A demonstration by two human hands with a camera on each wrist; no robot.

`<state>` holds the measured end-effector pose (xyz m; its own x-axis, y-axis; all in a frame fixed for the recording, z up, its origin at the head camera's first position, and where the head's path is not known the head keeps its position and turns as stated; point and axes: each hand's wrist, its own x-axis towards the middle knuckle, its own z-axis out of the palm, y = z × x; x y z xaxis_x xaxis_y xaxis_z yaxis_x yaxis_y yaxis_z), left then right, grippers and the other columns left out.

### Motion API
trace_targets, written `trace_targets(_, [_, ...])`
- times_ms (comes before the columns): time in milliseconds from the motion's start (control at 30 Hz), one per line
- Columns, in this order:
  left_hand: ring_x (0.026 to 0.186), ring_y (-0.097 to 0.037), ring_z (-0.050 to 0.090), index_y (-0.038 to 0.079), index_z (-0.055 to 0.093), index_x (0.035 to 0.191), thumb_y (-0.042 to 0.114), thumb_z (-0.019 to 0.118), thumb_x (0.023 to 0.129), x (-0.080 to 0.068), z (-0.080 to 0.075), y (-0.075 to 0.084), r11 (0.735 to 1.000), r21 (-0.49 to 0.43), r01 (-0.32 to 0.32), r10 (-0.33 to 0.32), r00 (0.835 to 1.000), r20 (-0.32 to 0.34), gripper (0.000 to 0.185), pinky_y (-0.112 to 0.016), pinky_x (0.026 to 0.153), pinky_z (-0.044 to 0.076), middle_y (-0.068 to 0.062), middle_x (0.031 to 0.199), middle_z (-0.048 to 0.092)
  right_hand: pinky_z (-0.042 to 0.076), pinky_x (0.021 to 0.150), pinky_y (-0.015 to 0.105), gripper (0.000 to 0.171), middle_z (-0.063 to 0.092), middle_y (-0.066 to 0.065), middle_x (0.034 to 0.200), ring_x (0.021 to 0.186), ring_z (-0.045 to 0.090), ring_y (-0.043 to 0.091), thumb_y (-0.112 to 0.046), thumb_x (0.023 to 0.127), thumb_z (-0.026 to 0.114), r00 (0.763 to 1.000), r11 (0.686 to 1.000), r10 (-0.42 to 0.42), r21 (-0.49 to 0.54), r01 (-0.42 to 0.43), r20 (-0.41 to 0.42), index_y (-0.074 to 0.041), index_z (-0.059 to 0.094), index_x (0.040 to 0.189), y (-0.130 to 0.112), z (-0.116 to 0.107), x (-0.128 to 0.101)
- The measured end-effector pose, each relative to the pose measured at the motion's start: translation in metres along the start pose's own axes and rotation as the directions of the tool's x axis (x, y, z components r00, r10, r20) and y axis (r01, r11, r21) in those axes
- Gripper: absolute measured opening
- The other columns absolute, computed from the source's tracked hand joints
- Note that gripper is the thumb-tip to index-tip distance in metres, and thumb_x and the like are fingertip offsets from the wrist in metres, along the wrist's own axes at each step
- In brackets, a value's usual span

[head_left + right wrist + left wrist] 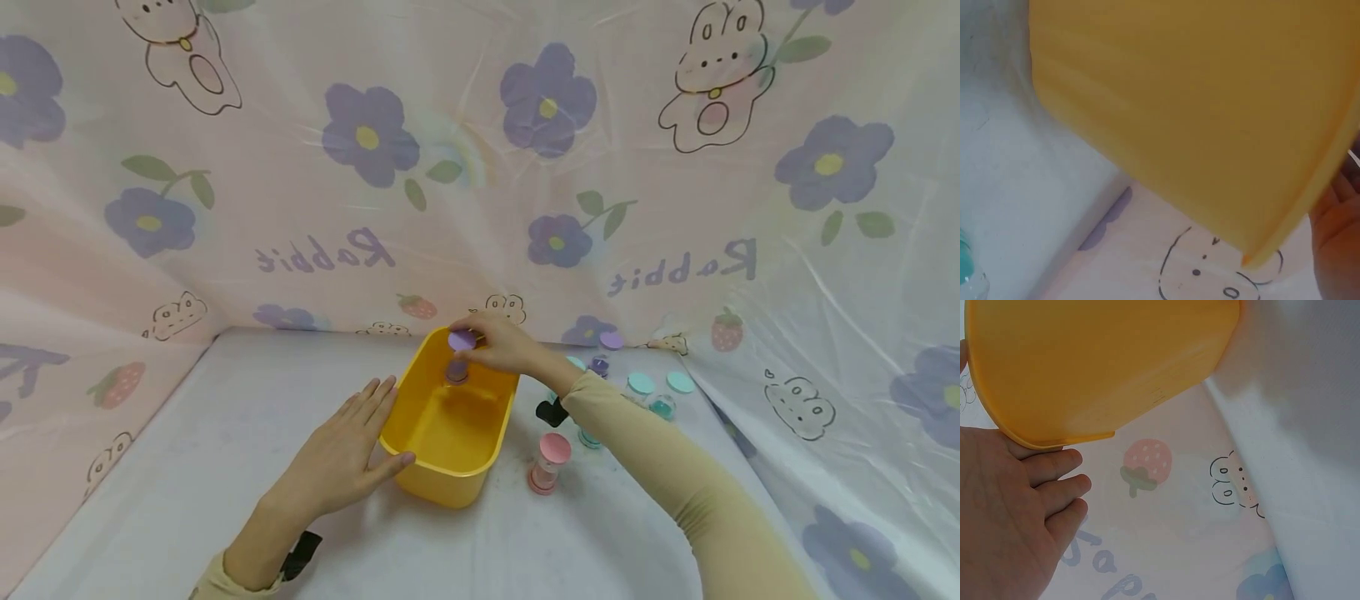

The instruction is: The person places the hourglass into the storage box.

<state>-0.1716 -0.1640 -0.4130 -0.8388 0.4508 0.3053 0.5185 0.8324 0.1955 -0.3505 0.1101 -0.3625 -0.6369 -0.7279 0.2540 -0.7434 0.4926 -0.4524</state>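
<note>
A white worktop (225, 467) carries a yellow tub (450, 479) at its centre. To the tub's right stand a pink-capped sand timer (550, 463), several teal-capped timers (651, 393) and a purple-capped one (606, 348) near the back edge, beside a small black object (551, 412).

A pale pink plastic sheet (465, 167) hangs as the back and side walls — it is printed with purple flowers, strawberries, line-drawn rabbits and the word "Rabbit" (seen mirrored). Below, a white table cover (225, 467) lies flat under soft, even light.
</note>
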Motion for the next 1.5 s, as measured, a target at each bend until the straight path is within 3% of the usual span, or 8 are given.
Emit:
trace_targets(367, [0.158,-0.034,0.021,-0.001,0.025,0.163,0.068,0.051,0.1,0.0,-0.001,0.0,1.0,0.003,0.019,-0.019,0.999,0.041,0.096,-0.055,0.127,0.023,-0.012,0.173,0.018,0.058,0.096,0.03,0.045,0.069,0.012,0.127,0.106,0.065,0.022,-0.015,0.094,0.079,0.99,0.997,0.081,0.001,-0.081,0.119,-0.002,0.067,0.136,0.005,0.013,0.012])
trace_targets(1000, [0.158,-0.035,0.022,-0.001,0.026,0.163,0.068,0.052,0.1,0.0,0.001,0.0,1.0,-0.006,0.014,-0.014,0.999,0.035,0.097,-0.056,0.126,0.025,-0.013,0.172,0.019,0.053,0.107,0.032,0.047,0.07,0.004,0.132,0.116,0.065,0.019,-0.021,0.095,0.079,0.955,0.987,0.161,-0.026,-0.159,0.249,-0.01,0.067,0.139,0.018,0.027,0.02])
trace_targets(1500, [0.158,-0.034,0.021,-0.001,0.026,0.163,0.068,0.051,0.1,0.0,0.0,0.0,1.0,-0.007,0.013,-0.013,0.999,0.034,0.096,-0.055,0.126,0.024,-0.013,0.172,0.019,0.052,0.109,0.032,0.048,0.069,0.006,0.135,0.121,0.065,0.021,-0.019,0.095,0.078,0.95,0.988,0.156,-0.051,-0.148,0.271,-0.011,0.066,0.141,0.014,0.026,0.022])
